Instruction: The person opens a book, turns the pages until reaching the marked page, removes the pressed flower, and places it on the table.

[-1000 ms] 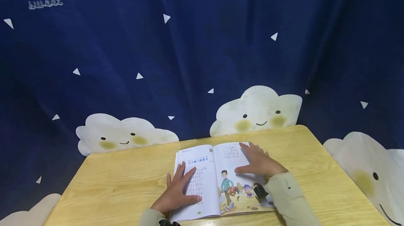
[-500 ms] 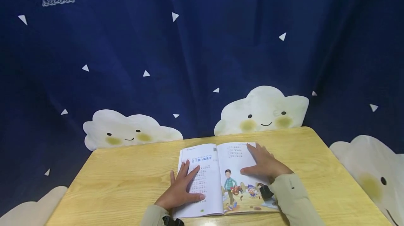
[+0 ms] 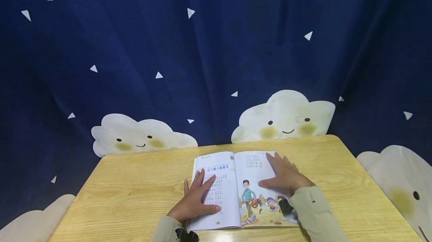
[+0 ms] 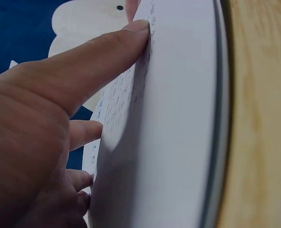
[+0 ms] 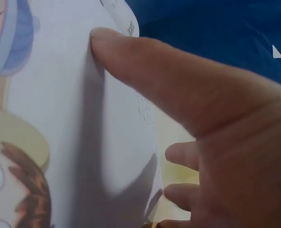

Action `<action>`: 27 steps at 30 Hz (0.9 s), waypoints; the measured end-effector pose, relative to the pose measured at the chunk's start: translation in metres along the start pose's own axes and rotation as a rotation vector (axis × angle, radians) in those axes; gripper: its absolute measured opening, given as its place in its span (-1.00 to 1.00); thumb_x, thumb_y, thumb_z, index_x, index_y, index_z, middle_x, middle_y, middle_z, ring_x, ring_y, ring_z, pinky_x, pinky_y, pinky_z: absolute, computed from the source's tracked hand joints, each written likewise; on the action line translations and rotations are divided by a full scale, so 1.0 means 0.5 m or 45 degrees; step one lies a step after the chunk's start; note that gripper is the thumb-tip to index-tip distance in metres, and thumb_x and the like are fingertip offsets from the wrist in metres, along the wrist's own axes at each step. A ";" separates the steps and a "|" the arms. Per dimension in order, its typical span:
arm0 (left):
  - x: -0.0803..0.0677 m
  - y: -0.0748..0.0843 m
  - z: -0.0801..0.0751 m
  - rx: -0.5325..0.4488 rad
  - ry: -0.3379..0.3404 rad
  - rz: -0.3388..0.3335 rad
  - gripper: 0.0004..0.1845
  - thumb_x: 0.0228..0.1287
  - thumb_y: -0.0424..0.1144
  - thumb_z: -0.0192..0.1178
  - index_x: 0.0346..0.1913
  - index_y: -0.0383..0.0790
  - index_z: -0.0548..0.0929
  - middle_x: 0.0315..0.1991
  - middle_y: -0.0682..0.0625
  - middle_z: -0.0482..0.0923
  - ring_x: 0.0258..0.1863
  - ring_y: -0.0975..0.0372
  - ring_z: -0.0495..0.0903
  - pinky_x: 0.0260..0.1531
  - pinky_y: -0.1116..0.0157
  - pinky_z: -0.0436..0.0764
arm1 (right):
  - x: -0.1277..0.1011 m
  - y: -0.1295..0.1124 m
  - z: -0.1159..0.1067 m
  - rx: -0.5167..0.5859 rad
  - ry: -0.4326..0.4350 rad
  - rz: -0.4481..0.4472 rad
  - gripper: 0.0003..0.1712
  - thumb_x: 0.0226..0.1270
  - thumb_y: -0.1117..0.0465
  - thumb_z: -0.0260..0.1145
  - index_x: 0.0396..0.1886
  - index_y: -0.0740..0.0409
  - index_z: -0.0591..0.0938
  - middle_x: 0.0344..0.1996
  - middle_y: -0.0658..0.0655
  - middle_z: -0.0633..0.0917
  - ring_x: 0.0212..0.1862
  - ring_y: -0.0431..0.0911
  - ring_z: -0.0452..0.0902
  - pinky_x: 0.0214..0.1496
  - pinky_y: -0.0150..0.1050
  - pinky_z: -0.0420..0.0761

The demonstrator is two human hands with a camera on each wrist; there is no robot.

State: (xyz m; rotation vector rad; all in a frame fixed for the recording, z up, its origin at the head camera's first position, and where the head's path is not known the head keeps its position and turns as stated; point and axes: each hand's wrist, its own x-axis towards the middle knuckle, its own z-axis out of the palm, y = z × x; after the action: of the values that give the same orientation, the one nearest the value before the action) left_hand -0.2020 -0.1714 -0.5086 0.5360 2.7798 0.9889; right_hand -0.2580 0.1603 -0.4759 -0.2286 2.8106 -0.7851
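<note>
While both hands lie flat with fingers spread, an open picture book (image 3: 236, 189) rests on the near middle of a wooden table (image 3: 135, 193). Left hand (image 3: 195, 199) presses the printed text page; right hand (image 3: 285, 176) presses the page showing cartoon figures.

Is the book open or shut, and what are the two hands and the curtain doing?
book: open, lying flat on the table, text on its left page, cartoon picture on its right page.
left hand: fingers spread straight, pressing flat on the left page.
right hand: fingers straight, resting flat on the right page.
table: wooden top, bearing the book.
curtain: hanging drawn behind the table, dark blue with smiling clouds.
</note>
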 end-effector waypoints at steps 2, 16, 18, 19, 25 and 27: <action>0.000 0.001 0.002 -0.001 -0.012 -0.008 0.06 -0.09 0.30 0.39 0.48 0.00 0.22 0.54 -0.26 -0.27 0.50 -0.12 -0.36 0.25 -0.28 -0.54 | -0.002 0.000 0.001 0.010 -0.006 0.012 0.40 -0.23 -0.37 0.51 0.53 0.12 0.08 0.48 0.41 -0.04 0.43 0.46 -0.29 0.35 0.40 -0.23; -0.008 0.006 0.004 0.025 -0.029 -0.055 0.08 -0.12 0.37 0.36 0.48 0.05 0.22 0.55 -0.21 -0.26 0.51 -0.09 -0.36 0.25 -0.26 -0.57 | -0.006 -0.002 0.014 -0.032 0.017 -0.003 0.38 -0.21 -0.31 0.53 0.54 0.11 0.06 0.49 0.36 0.01 0.42 0.49 -0.26 0.32 0.43 -0.24; -0.011 0.005 0.005 0.025 -0.024 -0.051 0.07 -0.12 0.36 0.36 0.48 0.05 0.22 0.54 -0.22 -0.25 0.51 -0.10 -0.35 0.25 -0.26 -0.57 | -0.007 -0.003 0.017 -0.028 0.012 0.004 0.39 -0.21 -0.31 0.54 0.54 0.13 0.05 0.49 0.35 0.01 0.42 0.48 -0.27 0.33 0.42 -0.25; -0.013 0.005 0.006 0.023 -0.016 -0.043 0.07 -0.12 0.35 0.37 0.48 0.03 0.23 0.54 -0.23 -0.25 0.50 -0.12 -0.35 0.24 -0.27 -0.56 | -0.007 -0.003 0.018 -0.023 0.011 0.004 0.39 -0.21 -0.31 0.54 0.54 0.15 0.05 0.49 0.34 0.00 0.43 0.47 -0.28 0.33 0.42 -0.25; -0.008 0.003 0.005 0.023 0.000 -0.017 0.07 -0.11 0.35 0.37 0.48 0.03 0.22 0.54 -0.24 -0.24 0.50 -0.12 -0.34 0.25 -0.27 -0.56 | -0.005 -0.008 0.010 -0.001 0.003 0.018 0.44 -0.20 -0.28 0.55 0.53 0.25 -0.02 0.50 0.32 -0.06 0.47 0.37 -0.36 0.35 0.40 -0.30; -0.002 0.004 0.004 0.026 0.001 -0.009 0.06 -0.10 0.34 0.36 0.48 0.04 0.22 0.54 -0.23 -0.24 0.50 -0.12 -0.34 0.25 -0.27 -0.56 | -0.004 -0.007 0.005 -0.011 0.011 0.023 0.45 -0.20 -0.28 0.55 0.53 0.25 -0.03 0.51 0.32 -0.06 0.48 0.35 -0.35 0.34 0.40 -0.30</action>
State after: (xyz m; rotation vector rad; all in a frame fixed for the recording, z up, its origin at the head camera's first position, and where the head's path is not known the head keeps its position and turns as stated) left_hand -0.2002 -0.1693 -0.5089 0.5276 2.7936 0.9606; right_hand -0.2551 0.1565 -0.4759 -0.2019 2.8205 -0.7726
